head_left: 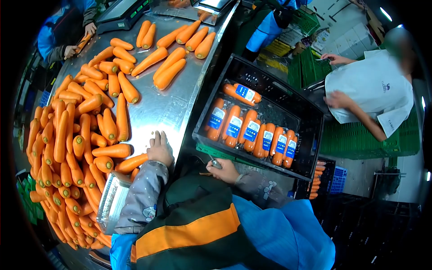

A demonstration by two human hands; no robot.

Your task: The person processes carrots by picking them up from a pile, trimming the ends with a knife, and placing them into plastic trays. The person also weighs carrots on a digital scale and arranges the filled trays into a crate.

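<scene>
Right hand (223, 170), close to the body, is curled shut around a small metal piece (216, 163); what it is cannot be told. To the left, by the sleeve, stands one stack of clear trays (112, 202). A little farther, the left hand (159, 150) lies flat and empty on the steel table (157, 110), fingers together and pointing far. One carrot (130, 163) lies just near-left of its heel, touching or almost, long axis left to right; the left hand is much the nearer. Far-right of the right hand, one black crate (315, 135) holds seven labelled packs (249, 130): six in a row, one beyond. On the left, loose carrots (67, 139) lie heaped by the dozen, too many to count.
</scene>
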